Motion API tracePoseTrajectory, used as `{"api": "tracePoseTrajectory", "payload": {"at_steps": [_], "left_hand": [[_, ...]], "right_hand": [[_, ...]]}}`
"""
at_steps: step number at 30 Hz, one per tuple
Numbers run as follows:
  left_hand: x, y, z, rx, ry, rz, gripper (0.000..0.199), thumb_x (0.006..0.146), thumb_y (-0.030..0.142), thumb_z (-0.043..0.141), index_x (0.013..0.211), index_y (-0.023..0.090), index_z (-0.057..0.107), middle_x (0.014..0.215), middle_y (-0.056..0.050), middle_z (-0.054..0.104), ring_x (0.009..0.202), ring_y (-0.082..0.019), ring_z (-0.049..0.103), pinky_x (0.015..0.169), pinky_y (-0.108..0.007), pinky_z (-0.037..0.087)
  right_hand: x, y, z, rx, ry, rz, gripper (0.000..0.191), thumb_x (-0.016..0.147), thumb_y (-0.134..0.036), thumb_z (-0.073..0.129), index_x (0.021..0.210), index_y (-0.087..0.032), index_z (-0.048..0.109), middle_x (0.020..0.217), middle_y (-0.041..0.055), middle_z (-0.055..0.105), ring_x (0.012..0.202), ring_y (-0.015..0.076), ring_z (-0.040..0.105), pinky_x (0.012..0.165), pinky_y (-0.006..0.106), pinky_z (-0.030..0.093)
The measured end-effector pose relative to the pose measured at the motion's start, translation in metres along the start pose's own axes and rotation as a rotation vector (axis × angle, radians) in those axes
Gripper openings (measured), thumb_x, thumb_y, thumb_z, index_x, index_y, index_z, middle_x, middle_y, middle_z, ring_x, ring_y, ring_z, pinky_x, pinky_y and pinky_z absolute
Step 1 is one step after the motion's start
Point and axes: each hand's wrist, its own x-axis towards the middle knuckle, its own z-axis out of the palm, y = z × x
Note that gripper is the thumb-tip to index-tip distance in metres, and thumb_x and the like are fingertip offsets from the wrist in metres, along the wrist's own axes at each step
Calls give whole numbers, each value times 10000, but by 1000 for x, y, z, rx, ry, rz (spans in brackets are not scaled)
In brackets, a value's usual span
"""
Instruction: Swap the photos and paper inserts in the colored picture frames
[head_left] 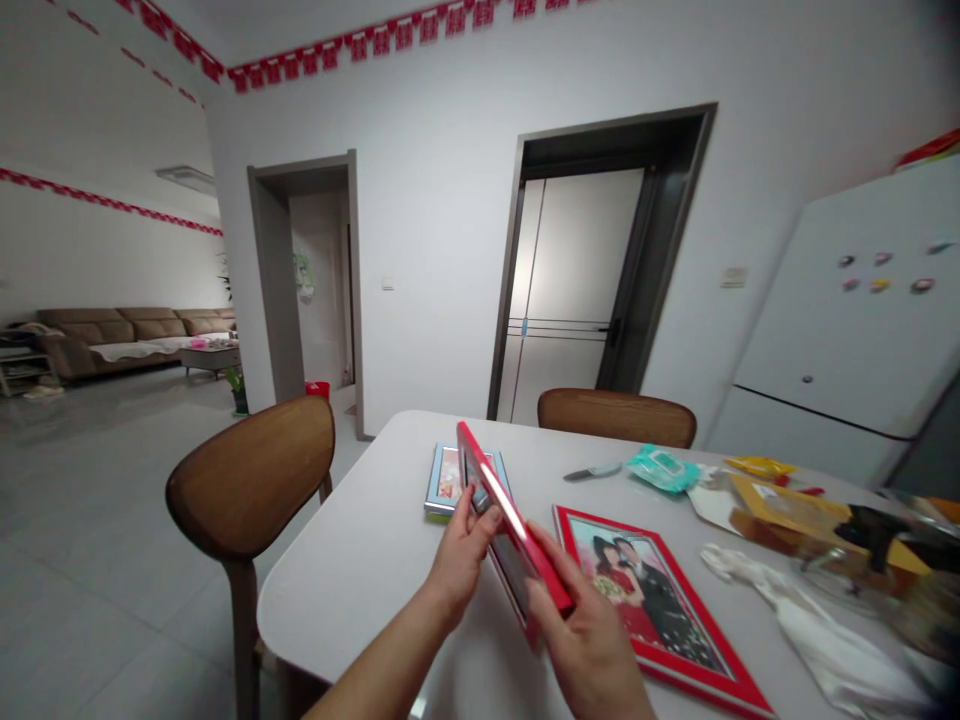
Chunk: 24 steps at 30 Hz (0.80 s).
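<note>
A red picture frame is tilted up on edge above the table, so its picture side shows only at a steep slant. My left hand grips its left face, thumb on the front. On the right edge, my right hand is closed around the frame, fingers over the red rim. Just behind lies a small stack of light-blue picture frames, partly hidden by the red one. Flat on the table to the right is another red picture frame with a photo of a couple.
On the white table are a knife, a teal wipes pack, a white cloth and a yellow box among clutter at right. Wooden chairs stand at the left and the far side.
</note>
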Motion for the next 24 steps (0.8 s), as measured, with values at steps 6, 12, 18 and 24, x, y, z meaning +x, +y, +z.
{"api": "tracePoseTrajectory", "payload": {"at_steps": [6, 12, 18, 24], "left_hand": [[-37, 2, -14, -441, -58, 13, 474, 719, 393, 552, 1116, 154, 451, 1041, -88, 586, 937, -227, 551, 850, -351, 391], [-52, -20, -38, -430, -13, -65, 391, 713, 368, 547, 1021, 127, 533, 989, -96, 616, 910, -232, 566, 836, -343, 401], [-49, -41, -64, -264, -44, -92, 447, 675, 386, 576, 1035, 126, 530, 971, -105, 626, 879, -238, 582, 819, -363, 414], [-38, -66, -84, 199, 72, -30, 517, 650, 239, 557, 1134, 114, 424, 1018, -97, 611, 898, -198, 576, 785, -302, 445]], "right_hand": [[-40, 12, 26, -227, -165, -445, 654, 588, -81, 451, 1227, -209, 394, 1215, 55, 468, 1115, 244, 419, 902, 399, 388], [-62, 30, 54, -299, -325, -448, 764, 525, -28, 414, 1260, -220, 337, 1258, 66, 417, 1154, 255, 365, 927, 411, 352], [-69, 30, 77, -369, -490, -347, 800, 458, -17, 416, 1240, -177, 366, 1255, 119, 410, 1149, 288, 355, 924, 459, 328], [-72, 25, 95, -490, -568, -231, 708, 480, -8, 422, 1175, -138, 455, 1229, 157, 433, 1135, 300, 371, 927, 460, 322]]}}
